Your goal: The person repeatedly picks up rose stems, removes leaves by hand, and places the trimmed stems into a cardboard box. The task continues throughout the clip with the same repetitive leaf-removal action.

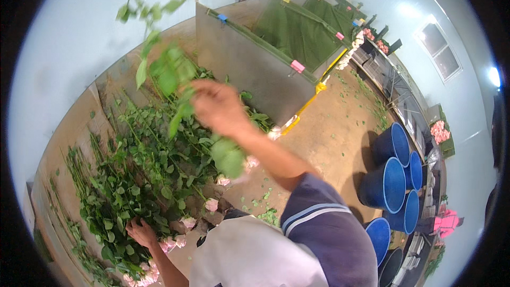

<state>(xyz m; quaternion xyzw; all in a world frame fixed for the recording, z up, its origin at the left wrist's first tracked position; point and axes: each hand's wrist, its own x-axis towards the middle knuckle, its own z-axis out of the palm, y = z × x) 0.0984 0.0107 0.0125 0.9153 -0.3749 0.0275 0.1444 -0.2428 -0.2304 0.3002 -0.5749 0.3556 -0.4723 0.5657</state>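
Observation:
My right hand (pixel 215 103) is closed on a long leafy rose stem (pixel 166 72), raised and blurred, slanting from the upper left down past my wrist. Below it, many cut roses lie in a dense pile of stems and leaves (pixel 133 154) on the brown tabletop (pixel 87 127), their pink heads (pixel 211 204) toward me. My left hand (pixel 139 234) rests in the foliage at the pile's near left, its fingers bent and apart, touching the leaves.
Grey panels (pixel 249 61) with green netting (pixel 281 32) and coloured clips stand at the back. Several blue buckets (pixel 380 186) stand on the right over a brown floor (pixel 334 117) strewn with leaves. A person in pink (pixel 445 223) is at the far right, near the wall.

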